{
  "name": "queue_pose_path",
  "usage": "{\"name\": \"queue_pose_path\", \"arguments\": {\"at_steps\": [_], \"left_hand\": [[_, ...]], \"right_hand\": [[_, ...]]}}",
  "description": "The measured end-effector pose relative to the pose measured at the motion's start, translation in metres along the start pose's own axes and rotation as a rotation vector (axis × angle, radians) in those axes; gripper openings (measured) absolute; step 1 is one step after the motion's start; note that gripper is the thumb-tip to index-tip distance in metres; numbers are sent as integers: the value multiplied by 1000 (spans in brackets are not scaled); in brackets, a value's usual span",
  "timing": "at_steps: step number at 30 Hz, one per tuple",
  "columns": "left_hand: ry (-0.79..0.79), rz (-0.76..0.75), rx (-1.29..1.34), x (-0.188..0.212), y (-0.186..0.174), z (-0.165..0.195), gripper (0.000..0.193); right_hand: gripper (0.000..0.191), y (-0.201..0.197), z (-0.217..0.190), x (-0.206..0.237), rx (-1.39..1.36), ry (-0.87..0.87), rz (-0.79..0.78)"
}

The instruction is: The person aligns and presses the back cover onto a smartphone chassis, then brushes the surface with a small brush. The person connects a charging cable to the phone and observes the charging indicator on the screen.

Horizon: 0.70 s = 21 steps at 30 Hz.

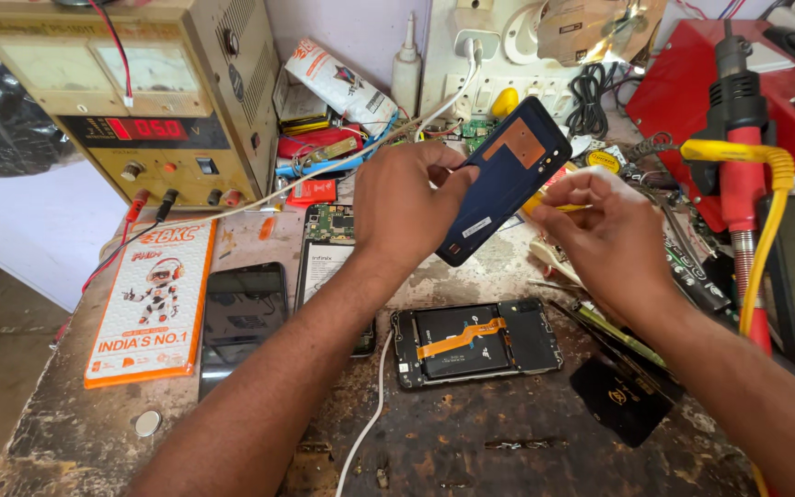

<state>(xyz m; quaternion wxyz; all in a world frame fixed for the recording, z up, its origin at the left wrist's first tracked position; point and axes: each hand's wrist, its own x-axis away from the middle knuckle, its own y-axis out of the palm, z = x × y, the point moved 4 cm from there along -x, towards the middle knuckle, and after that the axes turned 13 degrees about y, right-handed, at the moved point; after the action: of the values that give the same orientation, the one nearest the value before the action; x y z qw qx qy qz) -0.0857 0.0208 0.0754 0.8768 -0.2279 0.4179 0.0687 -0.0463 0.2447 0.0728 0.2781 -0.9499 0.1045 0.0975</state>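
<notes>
My left hand [407, 207] holds a dark blue phone back cover [508, 175] tilted up above the bench, its inner side with a copper-coloured patch facing me. My right hand [600, 230] sits just right of the cover, pinching a small yellow tool [545, 207] whose tip touches the cover's edge. Below both hands an opened phone [476, 345] lies flat on the worn bench [508, 433], showing its black battery and an orange flex cable.
A beige power supply [140, 101] with a red display stands at back left. An orange box [149, 304], a dark phone [243, 313] and another opened phone [324, 258] lie left. A red hot-air tool [738, 138] with a yellow cable stands right. A white cable [370, 414] crosses the front.
</notes>
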Motion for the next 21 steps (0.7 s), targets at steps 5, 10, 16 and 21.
{"name": "queue_pose_path", "arguments": {"at_steps": [5,10,16,21], "left_hand": [[-29,-43,-49,-9,7,5,17],[-43,-69,-135,-24,13,10,16],[-134,-60,-22,-2,7,0,22],[-304,9,154,27,-24,-30,23]], "right_hand": [[21,17,13,-20,-436,301,-188],[20,21,19,-19,-360,310,-221],[21,18,25,-10,-331,340,-272],[20,26,20,5,387,86,-228]]}}
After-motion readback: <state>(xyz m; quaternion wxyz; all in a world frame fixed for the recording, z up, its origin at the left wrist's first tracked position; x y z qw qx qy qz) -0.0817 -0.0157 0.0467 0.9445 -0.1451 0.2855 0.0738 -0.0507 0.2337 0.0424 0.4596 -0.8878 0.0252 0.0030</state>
